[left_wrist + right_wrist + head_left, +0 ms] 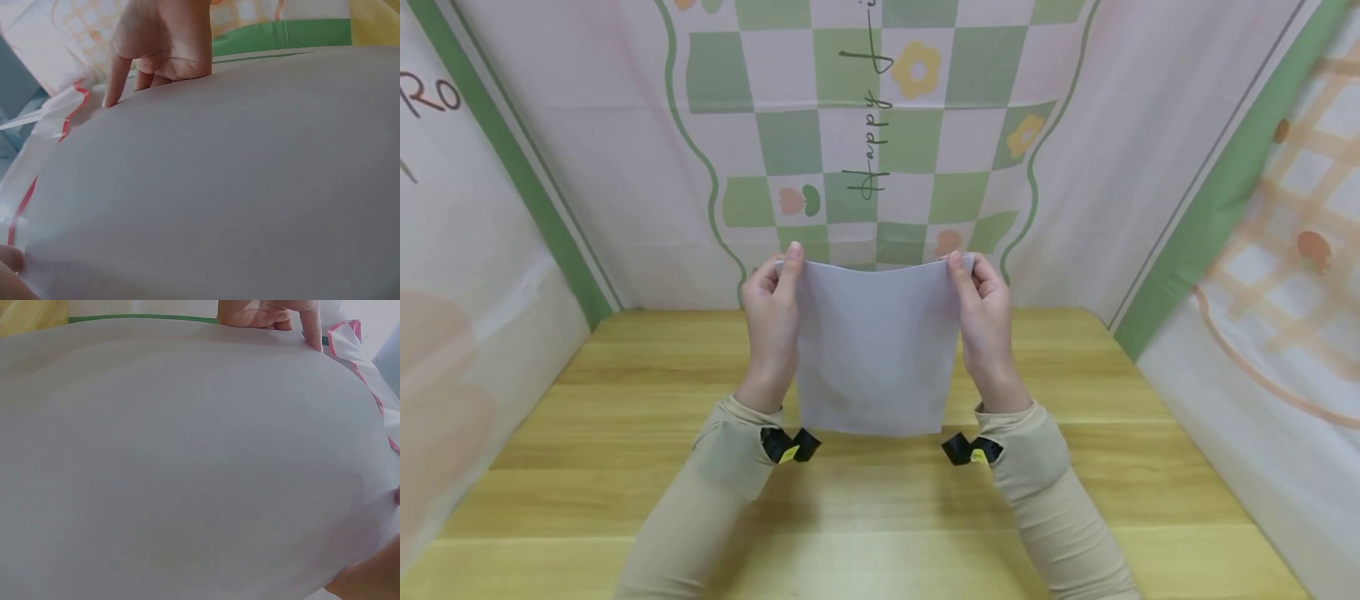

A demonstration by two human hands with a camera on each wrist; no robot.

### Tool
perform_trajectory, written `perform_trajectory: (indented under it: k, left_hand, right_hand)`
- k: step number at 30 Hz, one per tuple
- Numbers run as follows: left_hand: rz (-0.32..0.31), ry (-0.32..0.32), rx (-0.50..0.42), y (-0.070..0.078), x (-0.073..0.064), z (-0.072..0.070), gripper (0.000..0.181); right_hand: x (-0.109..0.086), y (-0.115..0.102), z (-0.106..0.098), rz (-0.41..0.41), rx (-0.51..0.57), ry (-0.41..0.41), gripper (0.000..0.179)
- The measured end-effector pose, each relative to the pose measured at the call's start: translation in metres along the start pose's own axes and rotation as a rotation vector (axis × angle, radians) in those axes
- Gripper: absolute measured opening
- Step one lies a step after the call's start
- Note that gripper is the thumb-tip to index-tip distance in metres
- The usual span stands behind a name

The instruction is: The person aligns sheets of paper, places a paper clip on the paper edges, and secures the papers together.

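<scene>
A plain white sheet of paper (876, 350) hangs upright above the table, its top edge sagging slightly in the middle. At its upper left corner my left hand (773, 321) pinches it, thumb in front and fingers behind. My right hand (987, 325) pinches the upper right corner in the same way. The left wrist view is mostly filled by the paper (219, 181), with the right hand (165, 37) at its far edge. Likewise the right wrist view shows the paper (187, 462) and the left hand (269, 312) beyond it.
Below the hands lies a wood-grain table (865, 517). Patterned cloth stands around it: a green checked back panel (850, 142), a left panel (467, 250) and an orange checked right panel (1300, 208). Small black wrist cameras (790, 446) sit at the cuffs.
</scene>
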State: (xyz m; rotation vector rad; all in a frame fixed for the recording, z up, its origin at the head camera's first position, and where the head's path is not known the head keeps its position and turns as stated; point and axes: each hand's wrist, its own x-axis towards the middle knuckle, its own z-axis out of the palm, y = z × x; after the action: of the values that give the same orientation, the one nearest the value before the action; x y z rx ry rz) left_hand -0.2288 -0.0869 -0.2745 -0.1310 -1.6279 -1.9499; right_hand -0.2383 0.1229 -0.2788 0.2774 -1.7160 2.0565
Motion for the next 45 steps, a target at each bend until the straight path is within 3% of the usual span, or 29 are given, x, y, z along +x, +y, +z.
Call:
perform_trajectory:
  k: [19, 33, 45]
  left_hand:
    - [0.036, 0.021, 0.045, -0.0016, -0.0007, 0.0003, 0.05]
    - [0.027, 0.021, 0.047, 0.0045, 0.0007, -0.0009, 0.036]
    - [0.036, 0.024, 0.056, -0.0052, 0.0006, -0.0029, 0.036]
  right_hand:
    - [-0.0018, 0.0003, 0.0012, -0.01, 0.023, 0.002, 0.016]
    - [-0.0003, -0.0009, 0.0039, -0.017, 0.037, -0.002, 0.017]
    - [-0.0012, 0.0043, 0.0002, 0.005, -0.019, 0.009, 0.016]
